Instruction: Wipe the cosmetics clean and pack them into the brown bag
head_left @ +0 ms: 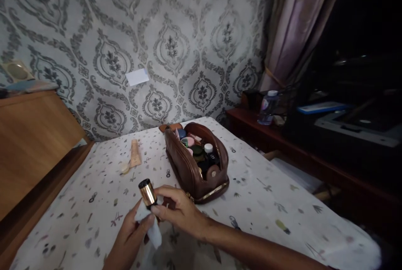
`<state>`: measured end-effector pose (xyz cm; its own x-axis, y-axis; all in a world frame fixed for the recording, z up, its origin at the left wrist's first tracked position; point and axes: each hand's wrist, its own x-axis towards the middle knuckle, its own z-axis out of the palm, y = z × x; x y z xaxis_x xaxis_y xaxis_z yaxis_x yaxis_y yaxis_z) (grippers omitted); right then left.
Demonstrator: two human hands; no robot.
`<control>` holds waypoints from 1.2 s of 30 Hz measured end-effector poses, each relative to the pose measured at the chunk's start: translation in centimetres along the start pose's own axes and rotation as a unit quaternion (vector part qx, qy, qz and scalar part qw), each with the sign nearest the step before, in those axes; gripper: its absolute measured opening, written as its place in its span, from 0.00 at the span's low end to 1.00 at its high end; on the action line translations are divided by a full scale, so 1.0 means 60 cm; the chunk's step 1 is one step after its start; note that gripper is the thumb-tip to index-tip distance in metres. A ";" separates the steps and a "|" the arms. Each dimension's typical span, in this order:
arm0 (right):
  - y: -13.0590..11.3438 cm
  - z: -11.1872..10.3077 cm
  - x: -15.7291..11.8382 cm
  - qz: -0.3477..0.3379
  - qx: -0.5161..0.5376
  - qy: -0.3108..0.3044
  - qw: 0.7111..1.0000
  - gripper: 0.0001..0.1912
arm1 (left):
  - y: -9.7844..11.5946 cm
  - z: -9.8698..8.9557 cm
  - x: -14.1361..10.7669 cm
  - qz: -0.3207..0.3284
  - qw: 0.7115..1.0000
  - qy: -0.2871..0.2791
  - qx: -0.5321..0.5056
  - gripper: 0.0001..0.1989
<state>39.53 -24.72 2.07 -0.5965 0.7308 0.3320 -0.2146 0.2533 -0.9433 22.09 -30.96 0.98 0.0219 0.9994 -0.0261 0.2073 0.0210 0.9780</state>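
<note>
A small gold bottle (148, 193) with a black top is held upright, slightly tilted, between my hands. My left hand (132, 230) is closed on a white wipe (154, 233), pressed around the bottle's lower part. The fingers of my right hand (176, 210) grip the bottle from the right side. Beyond my right hand stands an open brown leather bag (182, 163) filled with several cosmetics, among them a black bottle with a white cap (209, 149). A beige tube (135, 153) lies left of the bag, beside a small yellowish round item (124, 169).
All this rests on a white patterned sheet (260, 203). A wooden board (34, 136) borders it at left. At right, a dark red table (241, 119) bears a clear bottle (268, 107). Behind are a patterned wall and a curtain (297, 27).
</note>
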 end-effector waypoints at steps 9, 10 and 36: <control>-0.075 -0.042 -0.027 0.023 -0.031 0.004 0.999 0.18 | 0.060 0.035 0.014 0.130 0.988 -0.009 0.077 0.16; -0.079 -0.044 -0.030 0.005 -0.051 0.015 0.999 0.17 | 0.064 0.038 0.014 0.140 0.986 -0.011 0.086 0.16; -0.126 -0.262 -0.027 -0.017 -0.006 0.179 0.984 0.25 | -0.011 0.023 0.045 -0.004 0.979 0.006 0.206 0.20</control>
<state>54.27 -17.86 8.59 -0.2784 0.8973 0.3425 -0.2191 0.2879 -0.9323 23.36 -28.31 -0.03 0.0073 0.9996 -0.0285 0.5836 0.0189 0.8118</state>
